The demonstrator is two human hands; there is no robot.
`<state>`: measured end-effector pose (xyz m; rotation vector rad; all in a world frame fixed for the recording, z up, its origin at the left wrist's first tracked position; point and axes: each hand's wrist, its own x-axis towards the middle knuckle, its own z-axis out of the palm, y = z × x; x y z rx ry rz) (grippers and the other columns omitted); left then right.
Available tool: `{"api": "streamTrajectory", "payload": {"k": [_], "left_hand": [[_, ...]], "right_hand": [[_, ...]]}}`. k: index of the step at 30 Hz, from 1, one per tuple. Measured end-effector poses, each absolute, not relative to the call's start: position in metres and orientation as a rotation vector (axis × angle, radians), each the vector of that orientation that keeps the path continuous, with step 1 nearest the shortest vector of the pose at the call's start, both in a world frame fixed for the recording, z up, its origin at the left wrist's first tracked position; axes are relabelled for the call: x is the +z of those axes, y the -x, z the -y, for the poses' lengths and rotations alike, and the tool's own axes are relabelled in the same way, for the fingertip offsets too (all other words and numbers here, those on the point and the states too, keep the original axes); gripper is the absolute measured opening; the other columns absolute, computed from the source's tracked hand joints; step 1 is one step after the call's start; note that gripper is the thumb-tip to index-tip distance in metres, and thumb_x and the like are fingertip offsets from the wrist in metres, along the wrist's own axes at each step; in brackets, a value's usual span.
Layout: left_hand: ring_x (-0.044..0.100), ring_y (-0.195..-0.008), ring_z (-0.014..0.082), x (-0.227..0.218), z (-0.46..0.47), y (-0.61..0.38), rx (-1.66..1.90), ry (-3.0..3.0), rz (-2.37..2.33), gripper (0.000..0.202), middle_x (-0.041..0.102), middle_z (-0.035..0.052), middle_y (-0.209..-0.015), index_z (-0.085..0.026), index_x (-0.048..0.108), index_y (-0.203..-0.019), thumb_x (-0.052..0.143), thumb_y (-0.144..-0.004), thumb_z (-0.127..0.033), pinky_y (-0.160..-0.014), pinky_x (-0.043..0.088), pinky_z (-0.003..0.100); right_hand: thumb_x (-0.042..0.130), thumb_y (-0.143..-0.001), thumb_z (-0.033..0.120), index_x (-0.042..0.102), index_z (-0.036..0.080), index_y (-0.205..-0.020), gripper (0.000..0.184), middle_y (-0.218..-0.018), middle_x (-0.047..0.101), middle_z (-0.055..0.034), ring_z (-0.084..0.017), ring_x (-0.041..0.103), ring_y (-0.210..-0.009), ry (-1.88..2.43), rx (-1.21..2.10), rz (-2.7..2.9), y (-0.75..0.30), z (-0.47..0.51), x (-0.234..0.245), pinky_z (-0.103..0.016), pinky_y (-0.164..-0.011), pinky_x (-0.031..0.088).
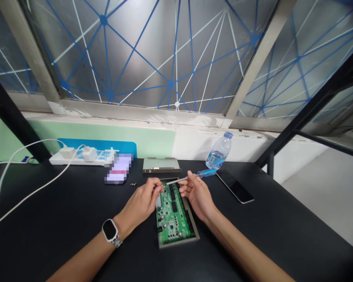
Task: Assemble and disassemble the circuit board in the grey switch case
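A green circuit board [173, 223] in a shallow metal frame lies on the black table, below both hands. My right hand [197, 192] is closed around the shaft of a screwdriver [207, 172]; its blue handle points right and its tip points left. At the board's upper left, my left hand [147, 194] is pinched close to the screwdriver's tip. Whatever its fingertips hold is too small to make out. A few small metal pieces [133, 184], perhaps screws, lie left of the board. Behind the board stands a flat metal cover [161, 165].
A water bottle [219, 152] stands at the back right, near a dark phone [235, 187]. Back left are a white power strip [79, 156] with plugs and trailing cables, and a blurred-out phone-like object [119, 168]. Black metal posts [282, 129] rise at both sides.
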<state>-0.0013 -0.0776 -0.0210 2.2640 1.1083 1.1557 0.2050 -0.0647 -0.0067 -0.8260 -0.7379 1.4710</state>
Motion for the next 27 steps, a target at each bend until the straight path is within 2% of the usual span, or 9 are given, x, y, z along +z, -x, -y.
{"api": "streamTrajectory", "payload": {"k": [4,8,13,17,20,27], "left_hand": [[0.064,-0.075,0.0161,-0.019,0.078,-0.001,1.214,-2.350,-1.077,0.006,0.060,0.0037,-0.088,-0.022,0.039,-0.102,0.034,-0.101,-0.018,-0.069,0.050,0.029],[0.063,-0.074,0.0157,-0.012,0.076,0.001,1.193,-2.311,-1.100,0.007,0.060,0.0025,-0.086,-0.022,0.040,-0.102,0.033,-0.101,-0.019,-0.068,0.049,0.029],[0.063,-0.083,0.0168,0.000,0.061,0.024,1.226,-2.177,-1.217,0.009,0.060,0.0029,-0.091,-0.022,0.043,-0.103,0.034,-0.102,-0.024,-0.075,0.048,0.030],[0.058,-0.094,0.0200,0.003,0.042,0.057,0.986,-2.404,-1.335,0.013,0.058,0.0053,-0.100,-0.021,0.053,-0.095,0.040,-0.099,-0.024,-0.083,0.045,0.034],[0.058,-0.088,0.0201,-0.004,0.031,0.075,0.792,-2.432,-1.424,0.014,0.058,0.0042,-0.094,-0.020,0.055,-0.087,0.044,-0.095,-0.021,-0.080,0.044,0.033],[0.059,-0.082,0.0215,-0.020,0.024,0.084,0.581,-2.380,-1.526,0.016,0.063,0.0059,-0.088,-0.019,0.058,-0.084,0.044,-0.089,-0.017,-0.074,0.043,0.033]], "right_hand": [[0.070,-0.085,0.043,0.057,0.016,-0.073,0.033,-0.067,0.070,-0.0036,-0.010,0.058,-0.046,0.812,1.465,0.779,-0.203,0.066,-0.007,-0.021,-0.044,0.047],[0.069,-0.086,0.042,0.058,0.015,-0.072,0.032,-0.065,0.066,-0.0021,-0.010,0.057,-0.049,0.790,1.464,0.787,-0.204,0.066,-0.003,-0.021,-0.044,0.046],[0.072,-0.083,0.038,0.057,0.017,-0.076,0.027,-0.067,0.064,0.0001,-0.011,0.056,-0.052,0.781,1.409,0.713,-0.210,0.063,0.000,-0.021,-0.045,0.046],[0.072,-0.084,0.038,0.056,0.017,-0.077,0.027,-0.066,0.062,0.0011,-0.011,0.055,-0.051,0.797,1.383,0.721,-0.214,0.061,-0.003,-0.021,-0.045,0.047],[0.070,-0.086,0.040,0.056,0.017,-0.078,0.027,-0.064,0.062,0.0013,-0.010,0.054,-0.048,0.806,1.387,0.772,-0.211,0.062,-0.007,-0.021,-0.043,0.045],[0.066,-0.088,0.044,0.053,0.017,-0.071,0.034,-0.059,0.061,0.0013,-0.010,0.053,-0.042,0.823,1.398,0.901,-0.201,0.069,-0.008,-0.021,-0.038,0.044]]}}
